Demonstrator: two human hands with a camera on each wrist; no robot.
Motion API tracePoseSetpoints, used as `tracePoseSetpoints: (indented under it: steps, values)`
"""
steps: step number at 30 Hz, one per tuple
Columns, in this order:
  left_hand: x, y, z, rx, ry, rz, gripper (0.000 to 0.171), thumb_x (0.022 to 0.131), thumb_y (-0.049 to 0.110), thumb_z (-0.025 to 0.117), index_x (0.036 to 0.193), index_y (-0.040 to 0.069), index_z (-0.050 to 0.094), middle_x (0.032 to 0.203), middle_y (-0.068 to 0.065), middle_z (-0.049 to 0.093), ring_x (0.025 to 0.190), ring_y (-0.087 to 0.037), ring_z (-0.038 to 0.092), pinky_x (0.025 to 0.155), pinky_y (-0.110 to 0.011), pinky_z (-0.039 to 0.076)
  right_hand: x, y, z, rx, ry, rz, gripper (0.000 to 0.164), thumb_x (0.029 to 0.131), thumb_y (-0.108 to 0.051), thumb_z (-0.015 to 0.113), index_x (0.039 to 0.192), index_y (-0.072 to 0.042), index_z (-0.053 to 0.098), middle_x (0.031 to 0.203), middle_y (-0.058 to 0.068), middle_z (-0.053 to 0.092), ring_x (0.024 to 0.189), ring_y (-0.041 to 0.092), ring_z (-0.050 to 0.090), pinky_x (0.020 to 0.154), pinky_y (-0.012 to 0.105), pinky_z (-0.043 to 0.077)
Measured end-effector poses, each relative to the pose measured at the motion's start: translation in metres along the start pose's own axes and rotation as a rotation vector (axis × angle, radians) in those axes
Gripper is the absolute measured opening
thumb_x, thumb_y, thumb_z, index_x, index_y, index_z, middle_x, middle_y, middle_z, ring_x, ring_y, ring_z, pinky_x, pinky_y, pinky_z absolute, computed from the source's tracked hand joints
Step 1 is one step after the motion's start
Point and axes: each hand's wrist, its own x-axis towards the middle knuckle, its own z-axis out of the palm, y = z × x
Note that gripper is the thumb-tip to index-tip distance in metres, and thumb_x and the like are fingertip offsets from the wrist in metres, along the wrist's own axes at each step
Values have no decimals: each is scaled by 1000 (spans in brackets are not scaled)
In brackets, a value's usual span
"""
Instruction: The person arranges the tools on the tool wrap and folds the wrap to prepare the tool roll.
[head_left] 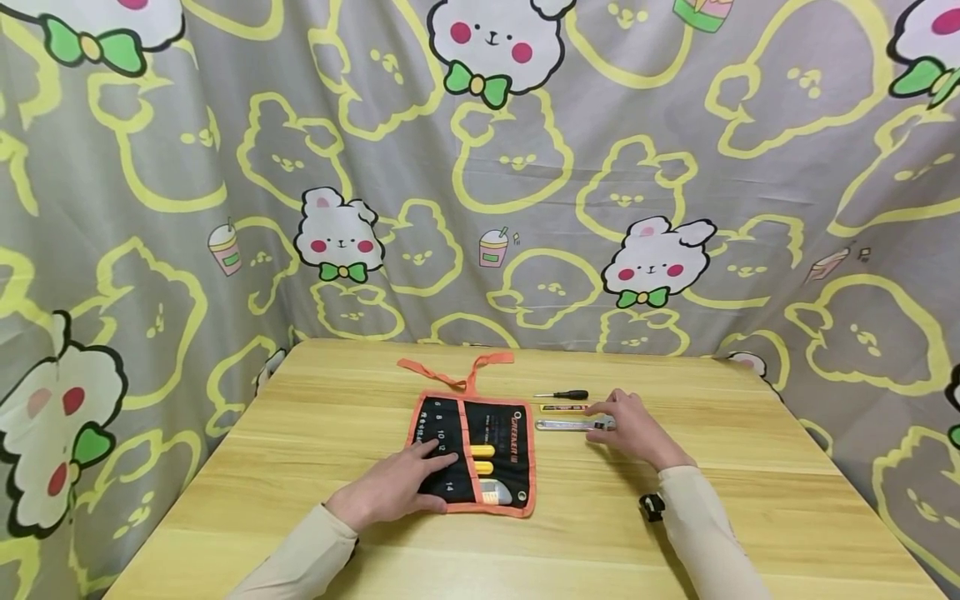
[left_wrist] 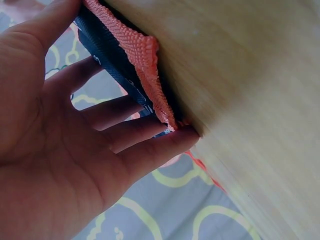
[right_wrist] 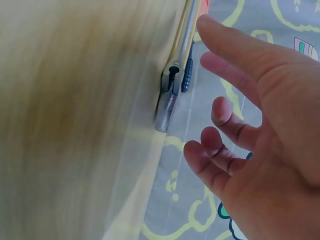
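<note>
A black tool pouch (head_left: 498,433) with orange edging lies spread out on the table. My left hand (head_left: 397,486) rests on its left part with fingers spread; in the left wrist view the fingers lie along the orange edge (left_wrist: 142,65). Two yellow handles (head_left: 482,451) and a grey, rounded tool end (head_left: 495,492) show in the pouch. My right hand (head_left: 633,427) hovers at the right end of an adjustable wrench (head_left: 558,425), fingers loosely bent. In the right wrist view a gap separates them from the wrench head (right_wrist: 169,100).
Behind the wrench lie a slim yellow item (head_left: 562,409) with red and dark markings and a black-handled screwdriver (head_left: 573,394). Orange ties (head_left: 468,379) stretch from the pouch's far edge. A patterned curtain (head_left: 517,317) surrounds the wooden table (head_left: 300,400).
</note>
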Motion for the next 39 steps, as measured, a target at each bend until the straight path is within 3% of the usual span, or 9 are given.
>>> tracePoseSetpoints:
  steps: [12, 18, 28, 32, 39]
  values:
    - [1, -1, 0, 11, 13, 4, 71, 89, 48, 75, 150, 17, 54, 155, -26, 43, 141, -48, 44, 111, -60, 43, 0, 4, 5, 4, -51, 29, 28, 89, -16, 80, 116, -8, 77, 96, 10, 53, 85, 25, 39, 71, 34, 35]
    - [2, -1, -1, 13, 15, 6, 71, 89, 48, 75, 150, 17, 55, 155, -27, 44, 141, -48, 44, 111, -59, 43, 0, 6, 5, -2, -48, 0, 24, 89, -11, 79, 113, -9, 76, 99, 12, 55, 86, 26, 41, 73, 36, 37]
    - [2, -1, 0, 15, 9, 5, 72, 89, 49, 74, 151, 18, 54, 156, -27, 43, 141, -48, 44, 111, -59, 43, 0, 5, 3, -7, -106, -6, 26, 93, -6, 74, 119, -5, 74, 112, 17, 62, 97, 32, 59, 85, 55, 50]
    - [2, -1, 0, 17, 9, 6, 72, 89, 49, 74, 151, 18, 54, 155, -27, 44, 141, -47, 45, 111, -59, 43, -1, 4, 2, -27, -119, 2, 27, 93, -5, 73, 120, -4, 73, 114, 18, 64, 99, 34, 62, 84, 53, 54]
    - [1, 0, 0, 23, 9, 6, 72, 89, 49, 74, 151, 18, 54, 155, -27, 44, 140, -47, 45, 111, -59, 43, -3, -2, 0, -79, -131, -57, 24, 93, -5, 73, 117, -4, 74, 110, 15, 66, 92, 29, 65, 78, 45, 57]
